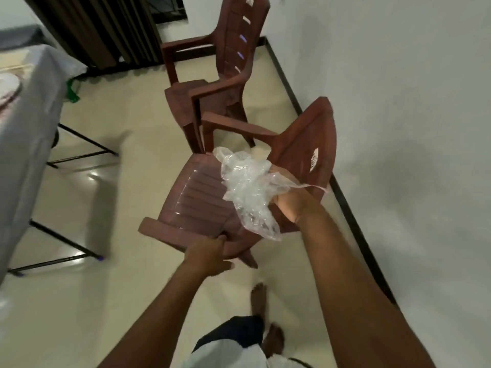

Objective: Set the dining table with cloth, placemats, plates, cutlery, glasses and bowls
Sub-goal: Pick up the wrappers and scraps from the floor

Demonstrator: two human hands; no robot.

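Note:
A brown plastic armchair (196,197) stands in front of me near the wall. My left hand (210,257) grips the chair's near arm. My right hand (295,203) holds a crumpled clear plastic bag (247,187) over the seat, close to the backrest. What is inside the bag is too blurred to tell. At the far left is the dining table, covered with a grey cloth (29,128). A white plate (9,85) lies on a placemat at its edge.
A second brown armchair (212,75) stands behind the first, against the white wall (398,128). The table's black folding legs (74,155) spread over the cream tiled floor. A dark curtain (106,27) hangs at the back. My bare feet (265,320) are below.

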